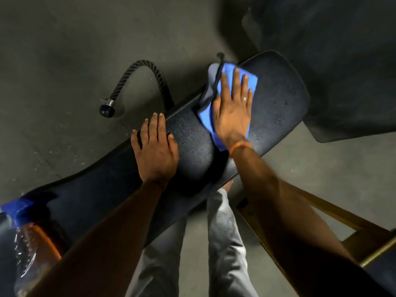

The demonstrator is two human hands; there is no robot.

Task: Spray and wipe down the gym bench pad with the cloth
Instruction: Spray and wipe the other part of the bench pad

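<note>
A long black bench pad (278,97) runs from the lower left to the upper right. A blue cloth (250,79) lies flat on its right part, and my right hand (233,112) presses on it with fingers spread flat. My left hand (155,148) rests flat on the bare pad at the middle, holding nothing. Water droplets dot the pad to the right of the cloth. A spray bottle (27,243) with a blue head and orange-brown liquid lies on the pad's lower-left end.
A black rope handle (147,71) with a ball end lies on the concrete floor beyond the bench. A thin black cord (218,76) crosses the cloth's left edge. A yellow metal frame (364,230) stands at the lower right. My leg in grey trousers (225,243) is below the bench.
</note>
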